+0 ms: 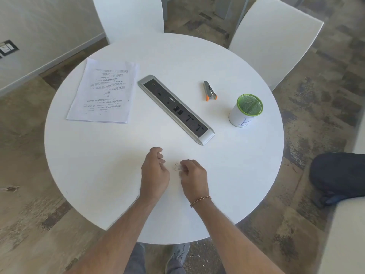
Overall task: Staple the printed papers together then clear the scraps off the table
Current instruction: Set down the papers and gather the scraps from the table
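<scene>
Now both hands worked at the scraps near the table's front edge.

The left hand was loosely curled and empty, I think; the right hand pinched at tiny scraps — too small to tell if any were gripped. The papers and the stapler lay well apart. A careless sweep could scatter bits off the table onto the floor.

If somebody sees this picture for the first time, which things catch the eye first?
Two hands, left and right, meet over tiny scraps at the near edge of the round white table. A grey socket strip crosses the middle, with papers far left, a stapler and a green-rimmed cup right.
</scene>
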A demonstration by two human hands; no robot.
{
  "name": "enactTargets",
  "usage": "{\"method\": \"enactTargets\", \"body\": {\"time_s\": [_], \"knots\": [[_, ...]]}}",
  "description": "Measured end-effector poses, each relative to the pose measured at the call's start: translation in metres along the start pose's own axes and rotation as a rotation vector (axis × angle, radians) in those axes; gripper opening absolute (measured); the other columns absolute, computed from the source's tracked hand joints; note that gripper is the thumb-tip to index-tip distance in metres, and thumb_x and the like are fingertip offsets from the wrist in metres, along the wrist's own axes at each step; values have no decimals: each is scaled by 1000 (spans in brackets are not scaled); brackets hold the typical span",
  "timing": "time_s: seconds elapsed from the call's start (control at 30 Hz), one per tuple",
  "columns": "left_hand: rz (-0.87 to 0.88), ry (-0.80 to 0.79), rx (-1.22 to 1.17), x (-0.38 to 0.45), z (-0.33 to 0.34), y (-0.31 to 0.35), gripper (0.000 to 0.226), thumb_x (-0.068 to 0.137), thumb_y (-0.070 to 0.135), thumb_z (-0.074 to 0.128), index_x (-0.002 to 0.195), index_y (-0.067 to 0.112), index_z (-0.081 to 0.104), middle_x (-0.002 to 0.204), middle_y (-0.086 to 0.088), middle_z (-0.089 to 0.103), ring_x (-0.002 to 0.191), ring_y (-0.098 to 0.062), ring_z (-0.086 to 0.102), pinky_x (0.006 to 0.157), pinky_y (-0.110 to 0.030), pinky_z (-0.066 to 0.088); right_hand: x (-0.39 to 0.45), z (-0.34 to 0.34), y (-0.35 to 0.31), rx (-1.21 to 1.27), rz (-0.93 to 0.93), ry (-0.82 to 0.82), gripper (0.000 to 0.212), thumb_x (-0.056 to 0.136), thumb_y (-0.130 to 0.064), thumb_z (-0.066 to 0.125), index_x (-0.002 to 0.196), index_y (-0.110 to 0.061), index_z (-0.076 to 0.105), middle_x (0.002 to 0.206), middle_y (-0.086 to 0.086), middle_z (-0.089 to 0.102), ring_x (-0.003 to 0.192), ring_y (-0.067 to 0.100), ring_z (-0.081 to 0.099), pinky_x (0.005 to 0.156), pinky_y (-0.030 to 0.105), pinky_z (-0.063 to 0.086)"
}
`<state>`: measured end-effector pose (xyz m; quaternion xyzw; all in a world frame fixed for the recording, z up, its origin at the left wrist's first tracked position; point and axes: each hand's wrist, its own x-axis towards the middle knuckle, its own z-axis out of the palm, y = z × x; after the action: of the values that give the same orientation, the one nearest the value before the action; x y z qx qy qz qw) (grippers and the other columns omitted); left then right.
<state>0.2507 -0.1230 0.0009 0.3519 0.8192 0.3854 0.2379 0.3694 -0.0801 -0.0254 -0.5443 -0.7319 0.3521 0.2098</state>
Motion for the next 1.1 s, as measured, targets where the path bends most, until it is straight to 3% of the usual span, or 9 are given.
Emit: {"method": "enactTargets", "body": {"time_s": [0.2,0.33,0.4,0.53,0.67,0.83,1.0,1.1], "knots": [[4,26,4,-2,-3,-4,48,84,-11,36,122,12,53,106,-2,58,90,-18,60,83,-27,48,8,4,-9,70,-31,23,29,81,11,54,99,-7,69,93,4,65,84,22,61,73,36,53],[32,48,14,-3,-4,-7,49,83,-14,35,120,11,54,107,-4,58,89,-18,59,82,-24,46,8,1,1,-130,-152,-59,38,80,6,62,113,-12,69,109,2,59,100,20,50,77,24,44],[34,54,11,-4,-5,-7,49,82,-14,34,120,10,54,107,-4,58,89,-18,59,82,-22,43,11,0,3,-180,-215,-117,34,81,4,63,108,-14,70,105,-1,58,97,20,47,72,24,44],[52,66,13,-5,-6,-7,49,82,-13,34,120,10,54,109,-5,59,92,-19,59,83,-23,43,23,4,6,-236,-286,-136,22,76,10,61,79,-10,68,84,-2,58,80,21,46,63,35,50],[52,81,25,-4,-10,-9,49,82,-14,34,120,10,55,111,-5,58,93,-19,59,83,-23,42,28,6,8,-271,-378,-97,16,79,6,67,78,-10,71,78,0,63,75,23,53,58,31,49],[79,88,44,-5,-13,-11,51,80,-16,35,120,9,55,112,-6,57,96,-21,58,85,-27,44,30,11,9,-382,-485,-65,17,75,11,65,73,-6,61,70,5,54,68,25,47,52,34,43],[78,75,60,-5,-12,-12,51,81,-16,34,120,10,54,113,-5,56,99,-22,57,86,-26,42,25,13,5,-518,-585,-44,23,74,12,64,71,-7,52,68,9,47,62,24,41,54,30,31],[67,64,62,-6,-12,-13,51,81,-16,35,120,11,54,113,-4,56,100,-22,57,86,-25,41,24,15,2,-622,-583,-68,31,63,17,62,70,-10,49,67,8,46,62,23,40,57,29,25]]}}
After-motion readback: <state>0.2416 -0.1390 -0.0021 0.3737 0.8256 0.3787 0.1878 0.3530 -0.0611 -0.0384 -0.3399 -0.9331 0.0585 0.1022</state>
